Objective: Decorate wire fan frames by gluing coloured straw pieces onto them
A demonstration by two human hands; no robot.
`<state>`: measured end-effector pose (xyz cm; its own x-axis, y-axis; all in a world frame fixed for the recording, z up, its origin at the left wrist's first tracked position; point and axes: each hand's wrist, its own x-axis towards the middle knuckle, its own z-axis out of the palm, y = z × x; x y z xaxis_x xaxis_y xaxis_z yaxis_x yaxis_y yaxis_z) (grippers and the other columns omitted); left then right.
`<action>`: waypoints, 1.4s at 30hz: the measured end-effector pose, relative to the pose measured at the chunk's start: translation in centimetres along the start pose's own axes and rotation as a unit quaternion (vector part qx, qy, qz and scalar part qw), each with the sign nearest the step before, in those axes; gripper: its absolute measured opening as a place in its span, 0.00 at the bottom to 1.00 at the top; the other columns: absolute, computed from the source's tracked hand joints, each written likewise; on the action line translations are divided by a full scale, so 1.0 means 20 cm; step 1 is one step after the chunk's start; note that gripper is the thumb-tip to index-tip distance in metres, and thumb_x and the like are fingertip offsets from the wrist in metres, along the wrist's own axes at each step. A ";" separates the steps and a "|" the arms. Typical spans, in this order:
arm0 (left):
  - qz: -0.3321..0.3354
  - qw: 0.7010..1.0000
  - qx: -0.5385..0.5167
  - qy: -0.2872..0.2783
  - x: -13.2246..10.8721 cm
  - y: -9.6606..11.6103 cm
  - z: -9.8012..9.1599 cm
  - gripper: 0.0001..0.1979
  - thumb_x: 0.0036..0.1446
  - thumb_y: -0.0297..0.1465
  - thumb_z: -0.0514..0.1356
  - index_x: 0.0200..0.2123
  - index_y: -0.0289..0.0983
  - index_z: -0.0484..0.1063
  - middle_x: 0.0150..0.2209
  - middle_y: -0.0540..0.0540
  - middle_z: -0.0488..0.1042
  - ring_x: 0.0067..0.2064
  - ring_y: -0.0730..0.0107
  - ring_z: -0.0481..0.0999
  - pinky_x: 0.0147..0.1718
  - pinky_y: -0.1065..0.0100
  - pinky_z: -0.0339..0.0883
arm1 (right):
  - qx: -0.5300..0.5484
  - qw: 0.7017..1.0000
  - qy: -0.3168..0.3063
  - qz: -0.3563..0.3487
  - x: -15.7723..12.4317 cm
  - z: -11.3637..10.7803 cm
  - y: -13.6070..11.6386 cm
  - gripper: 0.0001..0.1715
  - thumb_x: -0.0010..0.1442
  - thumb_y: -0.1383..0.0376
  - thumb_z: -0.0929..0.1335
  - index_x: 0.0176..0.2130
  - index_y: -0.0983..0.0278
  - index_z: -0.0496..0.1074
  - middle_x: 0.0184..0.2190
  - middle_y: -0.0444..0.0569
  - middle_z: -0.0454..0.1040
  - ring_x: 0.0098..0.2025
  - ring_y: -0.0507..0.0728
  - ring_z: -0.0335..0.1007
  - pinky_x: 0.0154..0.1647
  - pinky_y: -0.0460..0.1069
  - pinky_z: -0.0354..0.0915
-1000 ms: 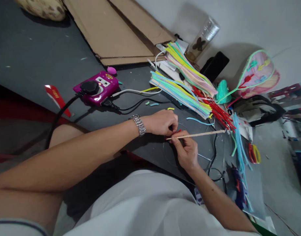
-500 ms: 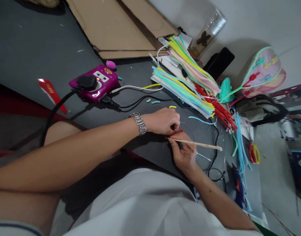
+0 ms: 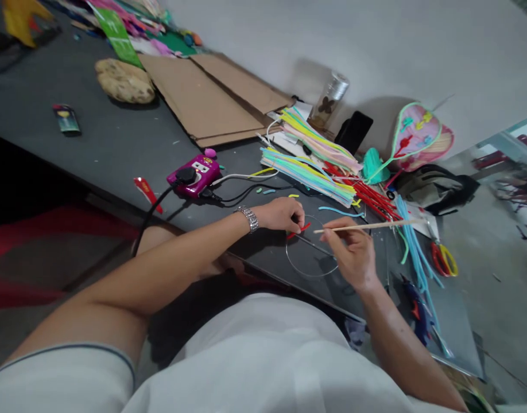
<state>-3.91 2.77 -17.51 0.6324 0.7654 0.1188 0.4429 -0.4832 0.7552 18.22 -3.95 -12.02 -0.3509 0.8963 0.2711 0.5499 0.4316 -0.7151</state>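
My left hand [image 3: 283, 215], below a metal watch [image 3: 248, 219], pinches a short red pipe cleaner [image 3: 305, 228] at the rim of a thin wire hoop [image 3: 312, 276]. The hoop has a straight metal stem crossing it and is tilted over the grey table. To its right, my right hand [image 3: 353, 246] holds a pale cream pipe cleaner [image 3: 375, 226] between thumb and fingers. That strip points right, and its left end is near the hoop, apart from the red piece. Behind the hands lie bundled pastel pipe cleaners [image 3: 309, 175] and red ones [image 3: 375, 198].
A purple power socket [image 3: 193, 175] with black and white cables sits left of my hands. Cardboard [image 3: 220, 97] lies behind it. At right are light blue strips [image 3: 414, 246], scissors [image 3: 444, 259], a blue tool [image 3: 418, 310] and a black-grey bag [image 3: 436, 186].
My right hand has moved right, away from my left, carrying the cream strip off the red piece. More of the hoop shows. The camera view has shifted, revealing more of the table's left side.
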 end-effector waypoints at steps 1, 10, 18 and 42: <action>-0.005 1.000 -0.015 0.007 -0.01 0.01 0.00 0.02 0.50 0.28 0.67 0.28 0.36 0.80 0.33 0.48 0.80 0.35 0.70 0.76 0.35 0.71 0.62 | -0.042 0.999 0.014 0.014 -0.01 -0.06 0.02 0.11 0.67 0.59 0.66 0.38 0.62 0.75 0.30 0.46 0.77 0.31 0.54 0.73 0.35 0.47 0.65; -0.046 0.979 -0.174 0.097 -0.12 0.10 0.02 0.06 0.53 0.33 0.65 0.31 0.35 0.78 0.37 0.43 0.81 0.39 0.66 0.79 0.41 0.68 0.69 | -0.419 0.868 -0.081 0.253 0.00 -0.24 0.33 0.12 0.66 0.61 0.66 0.45 0.63 0.75 0.38 0.57 0.81 0.41 0.64 0.78 0.38 0.52 0.62; -0.135 0.902 -0.354 0.206 -0.26 0.16 0.10 0.17 0.53 0.35 0.67 0.45 0.34 0.76 0.46 0.39 0.80 0.48 0.61 0.80 0.47 0.60 0.74 | -0.182 0.979 -0.079 0.046 -0.06 0.00 0.17 0.09 0.61 0.64 0.71 0.43 0.62 0.73 0.35 0.48 0.78 0.35 0.56 0.74 0.39 0.49 0.64; -0.327 0.883 -0.308 0.140 -0.45 0.39 0.15 0.14 0.50 0.42 0.65 0.27 0.35 0.75 0.20 0.51 0.69 0.22 0.76 0.65 0.19 0.75 0.55 | -0.067 0.988 0.015 -0.137 -0.13 0.20 0.02 0.04 0.65 0.63 0.70 0.38 0.62 0.73 0.33 0.49 0.76 0.38 0.58 0.72 0.42 0.54 0.63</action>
<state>-4.24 -9.14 -14.67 0.1499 0.9119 -0.3821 0.1708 0.3568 0.9184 16.30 -6.45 -15.61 -0.4786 0.7453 0.4642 0.5328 0.6667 -0.5211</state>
